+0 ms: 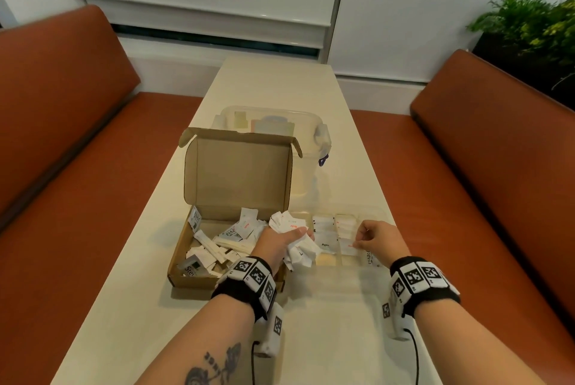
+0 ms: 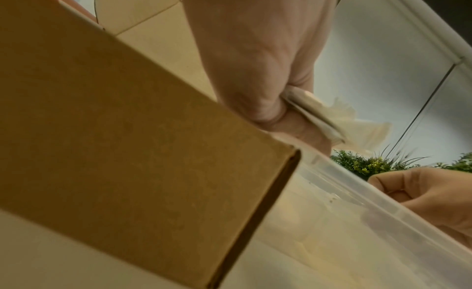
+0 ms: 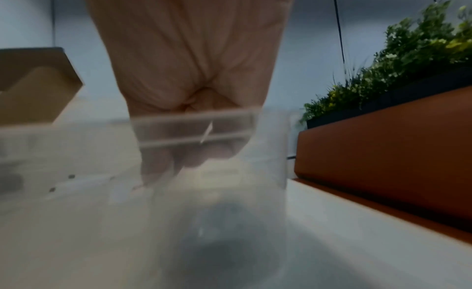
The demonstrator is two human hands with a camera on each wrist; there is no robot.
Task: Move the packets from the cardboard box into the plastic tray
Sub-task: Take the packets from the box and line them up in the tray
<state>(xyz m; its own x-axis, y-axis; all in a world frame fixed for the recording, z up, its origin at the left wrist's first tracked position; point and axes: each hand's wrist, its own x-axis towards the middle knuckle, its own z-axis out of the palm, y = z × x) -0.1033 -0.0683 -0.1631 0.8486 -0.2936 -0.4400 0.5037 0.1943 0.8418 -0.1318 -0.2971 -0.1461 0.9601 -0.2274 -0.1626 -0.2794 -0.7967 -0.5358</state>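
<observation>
The open cardboard box [image 1: 193, 282] sits left of centre on the table, with several white packets [image 1: 217, 244] loose inside. At its right edge my left hand [image 1: 280, 238] grips a crumpled bunch of packets [image 1: 298, 251]; the left wrist view shows the left hand [image 2: 268, 71] clenched round the bunch [image 2: 357, 130] above the box [image 2: 127, 132]. The clear plastic tray [image 1: 342, 265] lies right of the box, packets sorted in its compartments. My right hand [image 1: 373, 238] hovers over the tray and pinches a small red-printed packet [image 1: 350, 244]. Through the tray wall [image 3: 76, 142], the right wrist view shows the packet's thin edge [image 3: 207, 133].
A clear lidded container [image 1: 273, 123] stands behind the box's raised lid. Orange benches [image 1: 62, 167] [image 1: 497, 151] flank the narrow white table [image 1: 311, 338]. A green plant [image 1: 535, 20] sits behind the right bench.
</observation>
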